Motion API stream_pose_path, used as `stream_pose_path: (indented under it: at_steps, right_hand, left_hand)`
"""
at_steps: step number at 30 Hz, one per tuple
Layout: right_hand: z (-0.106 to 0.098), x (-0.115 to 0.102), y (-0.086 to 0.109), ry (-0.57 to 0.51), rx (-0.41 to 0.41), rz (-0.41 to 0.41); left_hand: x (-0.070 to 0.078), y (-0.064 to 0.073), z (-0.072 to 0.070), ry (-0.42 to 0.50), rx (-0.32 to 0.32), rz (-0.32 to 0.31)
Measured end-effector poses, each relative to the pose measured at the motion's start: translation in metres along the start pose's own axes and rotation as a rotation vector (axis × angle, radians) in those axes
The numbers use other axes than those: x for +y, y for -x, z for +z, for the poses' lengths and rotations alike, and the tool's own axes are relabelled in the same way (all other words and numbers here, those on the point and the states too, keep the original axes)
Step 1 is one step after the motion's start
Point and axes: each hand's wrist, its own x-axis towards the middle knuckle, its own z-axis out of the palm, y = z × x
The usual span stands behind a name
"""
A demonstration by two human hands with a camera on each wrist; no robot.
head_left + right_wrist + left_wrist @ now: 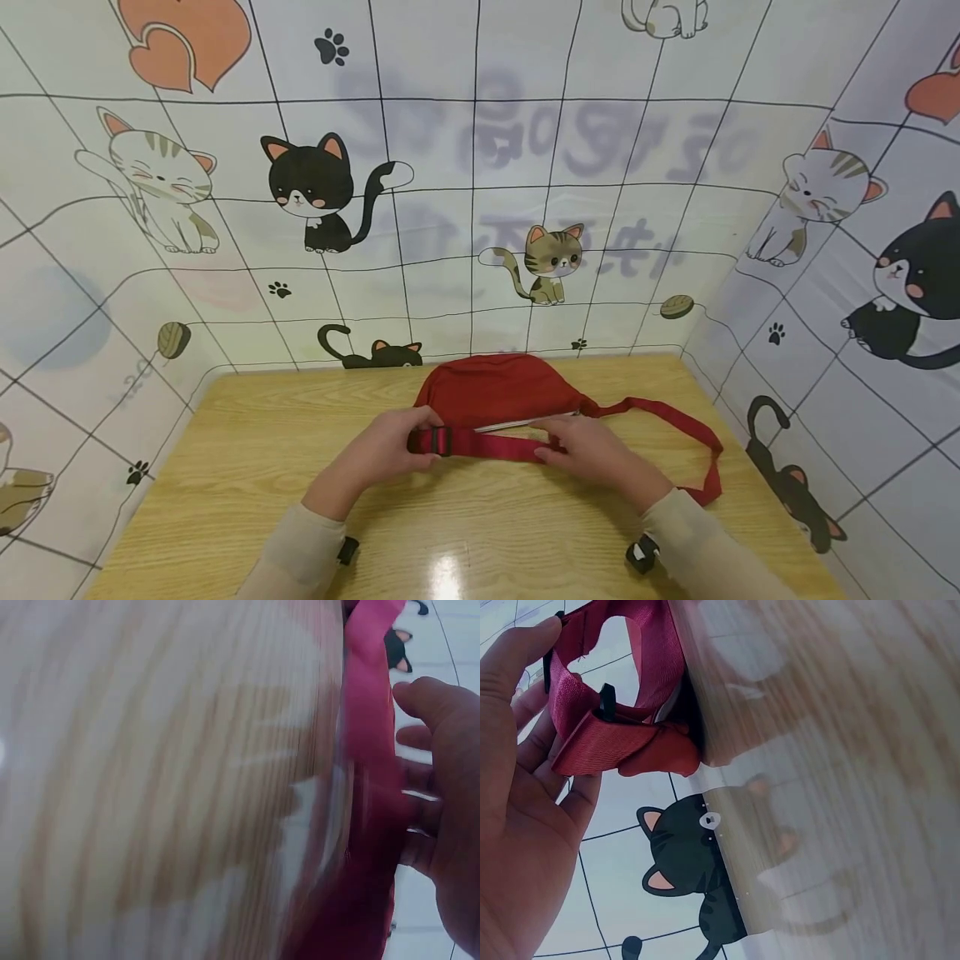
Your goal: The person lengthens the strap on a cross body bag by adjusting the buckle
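Note:
A red waist bag [498, 387] lies on the wooden table near the back wall, its pale zipper [525, 422] facing me. The bag's red strap [495, 446] runs along its front edge. With thumb and fingers, my left hand [390, 446] holds the strap beside the black strap slider [441, 441]; in the left wrist view the webbing [656, 664] bends into a loop. My right hand [588, 450] is at the strap's other end, under the zipper's right end. Its loosely extended fingers [424, 814] touch the strap in the right wrist view, the thumb apart from it.
The rest of the strap [693, 425] trails off the bag's right end and bends back toward my right forearm. A cloth printed with cartoon cats [307, 192] encloses the table [247, 467] at the back and both sides. Small black devices sit at both wrists.

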Motion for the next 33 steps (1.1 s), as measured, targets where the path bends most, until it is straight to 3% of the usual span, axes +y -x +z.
stream_pose_path:
  at_steps: [4, 8, 15, 23, 33]
  right_hand:
    - [0.008, -0.021, -0.012, -0.009, 0.020, -0.018]
    - [0.015, -0.054, -0.029, -0.068, 0.097, -0.062]
    - [0.020, -0.095, -0.057, -0.145, 0.145, -0.049]
    - [0.021, -0.102, -0.065, -0.180, 0.143, -0.052]
    - [0.021, -0.101, -0.068, -0.446, 0.101, -0.028]
  left_hand:
    - [0.001, 0.000, 0.001, 0.011, 0.004, 0.010]
    - [0.003, -0.001, 0.003, 0.000, 0.008, 0.025]
    - [0.007, -0.002, 0.004, -0.005, 0.016, 0.062]
    - [0.006, -0.003, 0.006, 0.003, 0.015, 0.067]
    - [0.005, -0.003, 0.008, 0.008, 0.029, 0.068]
